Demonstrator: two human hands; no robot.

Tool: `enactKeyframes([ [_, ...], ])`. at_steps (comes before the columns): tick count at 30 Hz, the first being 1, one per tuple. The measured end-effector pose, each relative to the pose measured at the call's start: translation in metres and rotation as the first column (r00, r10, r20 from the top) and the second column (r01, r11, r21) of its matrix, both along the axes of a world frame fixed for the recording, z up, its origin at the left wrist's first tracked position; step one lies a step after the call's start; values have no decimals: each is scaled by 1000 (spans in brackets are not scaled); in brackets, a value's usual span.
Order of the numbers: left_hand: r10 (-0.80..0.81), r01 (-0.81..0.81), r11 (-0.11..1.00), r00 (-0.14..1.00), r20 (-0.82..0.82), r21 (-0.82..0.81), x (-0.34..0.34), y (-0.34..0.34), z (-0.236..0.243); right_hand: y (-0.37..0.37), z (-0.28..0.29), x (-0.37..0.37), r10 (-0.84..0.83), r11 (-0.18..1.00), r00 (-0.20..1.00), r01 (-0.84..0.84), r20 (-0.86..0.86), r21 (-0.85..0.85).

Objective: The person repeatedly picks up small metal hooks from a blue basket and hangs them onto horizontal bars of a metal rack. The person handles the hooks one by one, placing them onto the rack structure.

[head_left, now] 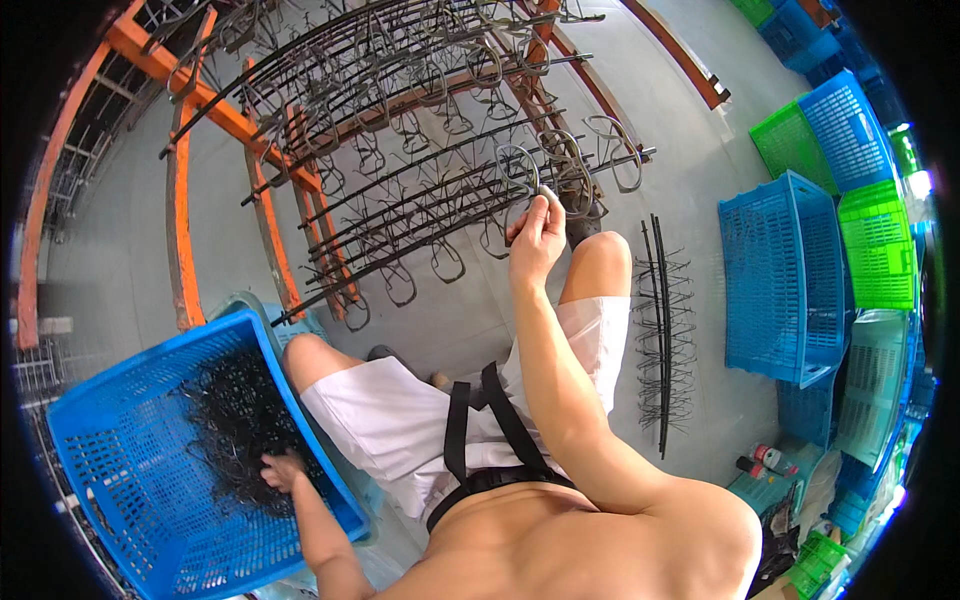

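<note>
Lower left: blue basket (110,450), dark wire pieces (235,420) heaped inside; left hand (284,471) among them, fingers bent, cannot tell grip. Upper left: orange rack (183,230). Upper centre: right hand (537,235) at looped wire (515,147), fingers curled together, pinch unclear. Right of centre: 2 black rods (664,320).

From my distant seat I see the basket (120,430) in strong blue, its walls patterned with rows of small slots, and the tangled pieces (235,415) inside it in black. The rack (183,235) is orange with some darker patches; its wire loops (572,180) look to me dull grey, and the rods (664,330) black. The floor (690,170) is pale grey, the shorts (365,405) plain white (the straps (457,430) over them are black). At right I note blue crates (760,270), bright green crates (877,245) and a pale teal crate (872,380).
</note>
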State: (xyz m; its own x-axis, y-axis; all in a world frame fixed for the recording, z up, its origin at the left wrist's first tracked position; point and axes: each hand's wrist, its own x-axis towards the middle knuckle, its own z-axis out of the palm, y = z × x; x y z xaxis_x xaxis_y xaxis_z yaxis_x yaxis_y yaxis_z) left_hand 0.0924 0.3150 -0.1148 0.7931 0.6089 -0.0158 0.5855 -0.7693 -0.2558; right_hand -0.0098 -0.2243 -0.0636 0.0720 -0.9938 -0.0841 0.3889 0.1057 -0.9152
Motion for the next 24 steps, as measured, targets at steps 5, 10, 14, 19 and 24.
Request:
enactKeyframes([
  [5,159,-133,963,983,95,-236,-23,25,-52,-4,10,2,18,999,1000,-18,-10,35],
  [10,249,-158,909,948,198,-386,-12,22,-47,-17,8,2,39,999,994,-38,-103,15],
  [14,136,13,900,941,310,-436,0,68,-62,-15,8,5,46,998,991,-41,-125,42],
  [19,221,60,867,843,490,-495,24,35,-40,-20,7,3,144,988,989,-143,-13,54],
  [24,359,122,763,737,572,-635,37,23,-10,-27,6,-4,230,965,970,-237,73,114],
])
